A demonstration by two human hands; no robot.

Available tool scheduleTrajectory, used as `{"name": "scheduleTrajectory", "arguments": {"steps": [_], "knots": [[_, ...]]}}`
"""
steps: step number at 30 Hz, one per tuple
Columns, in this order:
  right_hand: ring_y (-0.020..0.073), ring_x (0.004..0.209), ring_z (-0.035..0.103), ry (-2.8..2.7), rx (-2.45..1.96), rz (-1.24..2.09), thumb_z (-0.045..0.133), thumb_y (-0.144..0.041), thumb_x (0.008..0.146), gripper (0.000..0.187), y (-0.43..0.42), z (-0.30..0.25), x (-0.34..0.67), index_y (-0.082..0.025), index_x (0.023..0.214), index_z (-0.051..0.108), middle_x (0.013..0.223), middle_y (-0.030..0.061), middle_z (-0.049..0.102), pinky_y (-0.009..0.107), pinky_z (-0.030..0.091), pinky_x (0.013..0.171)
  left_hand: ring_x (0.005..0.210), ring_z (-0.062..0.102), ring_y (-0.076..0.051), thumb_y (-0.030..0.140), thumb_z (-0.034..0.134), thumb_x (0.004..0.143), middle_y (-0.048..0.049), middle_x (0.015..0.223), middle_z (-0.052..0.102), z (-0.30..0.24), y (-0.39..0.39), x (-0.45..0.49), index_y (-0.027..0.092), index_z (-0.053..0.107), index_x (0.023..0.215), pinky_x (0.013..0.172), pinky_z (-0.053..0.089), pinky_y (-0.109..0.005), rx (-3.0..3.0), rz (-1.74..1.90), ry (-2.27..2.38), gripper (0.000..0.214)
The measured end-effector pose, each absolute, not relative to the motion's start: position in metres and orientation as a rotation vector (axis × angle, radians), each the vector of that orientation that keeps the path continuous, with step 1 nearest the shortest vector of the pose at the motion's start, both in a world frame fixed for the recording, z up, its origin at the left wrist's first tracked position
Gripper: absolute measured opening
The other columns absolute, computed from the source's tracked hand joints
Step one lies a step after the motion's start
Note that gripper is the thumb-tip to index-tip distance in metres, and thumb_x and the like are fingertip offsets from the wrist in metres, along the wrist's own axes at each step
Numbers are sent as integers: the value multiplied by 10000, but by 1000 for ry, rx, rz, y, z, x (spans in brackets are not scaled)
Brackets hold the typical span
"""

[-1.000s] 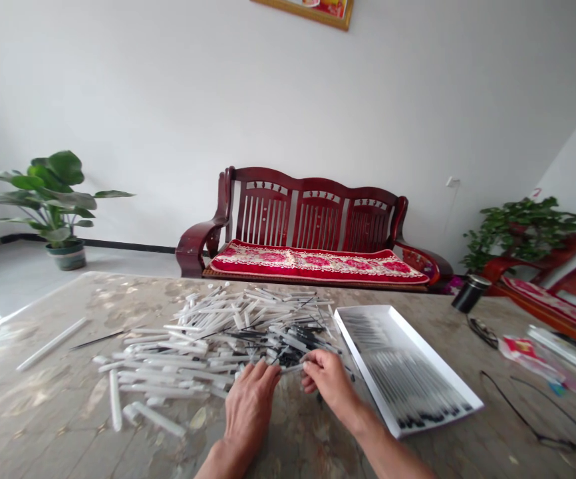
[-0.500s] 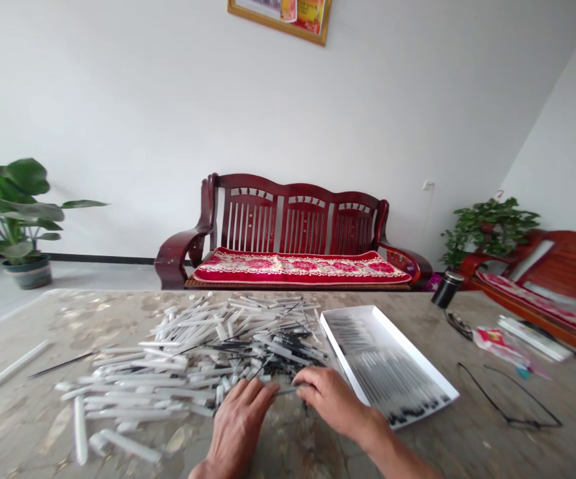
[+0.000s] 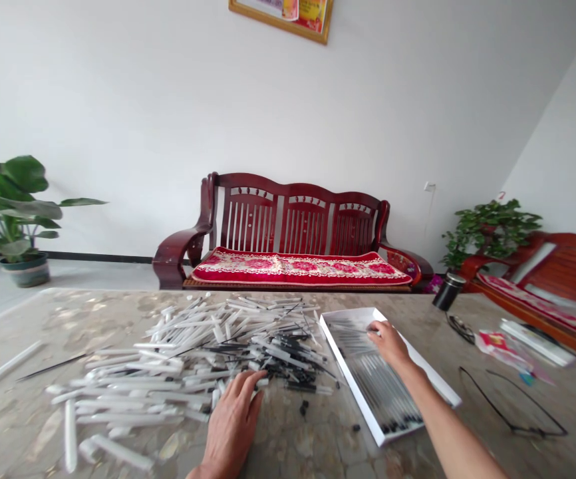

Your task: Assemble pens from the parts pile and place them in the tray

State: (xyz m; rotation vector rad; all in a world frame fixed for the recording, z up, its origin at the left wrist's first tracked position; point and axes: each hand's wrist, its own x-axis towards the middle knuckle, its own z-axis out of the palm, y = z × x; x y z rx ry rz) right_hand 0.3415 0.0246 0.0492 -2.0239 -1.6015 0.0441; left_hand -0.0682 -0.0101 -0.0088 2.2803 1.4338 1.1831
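Note:
My left hand (image 3: pixel 233 416) rests at the near edge of a heap of white pen barrels (image 3: pixel 128 402), thumb apart from its slightly curved fingers. The end of a whitish piece shows by its fingertips; it does not look gripped. Over the white box (image 3: pixel 362 404), my right hand (image 3: pixel 390 342) has its fingers pinched together on a slim pen, of which only a dark end shows. Rows of thin grey pens (image 3: pixel 380 379) with black ends lie inside that box. Black pen parts (image 3: pixel 292 352) are mixed into the heap's right side.
Small black caps (image 3: pixel 304 407) lie loose between heap and box. Eyeglasses (image 3: pixel 527 429), a plastic packet (image 3: pixel 502 349) and a black cylinder (image 3: pixel 448 291) are on the table's right. Beyond the table stands a red wooden sofa (image 3: pixel 298 219).
My hands have parted. The right hand has moved from the grey rod in front of the heap to above the box; the left has stayed near the heap, its fingers now apart from the rod.

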Motion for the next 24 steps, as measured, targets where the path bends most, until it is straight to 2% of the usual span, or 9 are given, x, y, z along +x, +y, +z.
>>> {"name": "scheduleTrajectory", "arguments": {"steps": [11, 15, 18, 21, 24], "knots": [[198, 928, 627, -1738, -2087, 45, 590, -160, 751, 152, 66, 24, 365, -199, 836, 710, 934, 54, 668, 275, 446, 837, 956, 665, -201, 234, 500, 885, -43, 1037, 709, -6, -10, -69, 285, 701, 1005, 830, 537, -348, 2267, 1109, 1414, 239], [172, 937, 644, -1780, -2062, 80, 550, -96, 742, 237, 71, 22, 361, -193, 881, 716, 994, 60, 685, 246, 456, 830, 942, 665, -196, 230, 486, 899, -44, 1016, 711, -5, -12, -69, 289, 705, 1005, 833, 533, -341, 2264, 1111, 1403, 250], [186, 937, 654, -1771, -2074, 56, 523, -63, 736, 283, 69, 31, 356, -194, 887, 724, 1016, 76, 697, 267, 459, 829, 935, 663, -197, 219, 489, 900, -43, 993, 715, -4, -13, -68, 286, 705, 1008, 839, 523, -339, 2254, 1077, 1400, 252], [216, 954, 652, -1763, -2068, 2, 496, -98, 796, 283, 69, 47, 336, -194, 929, 726, 1042, 105, 698, 306, 458, 842, 901, 664, -199, 243, 477, 918, -39, 929, 719, -1, -14, -67, 277, 710, 955, 820, 513, -336, 2227, 1022, 1425, 238], [204, 956, 653, -1875, -1961, 18, 475, -179, 869, 281, 79, 62, 292, -206, 1003, 720, 1044, 90, 708, 291, 461, 843, 865, 665, -202, 265, 462, 934, -38, 877, 722, 3, -15, -64, 272, 711, 909, 787, 502, -330, 2214, 978, 1452, 250]]}}
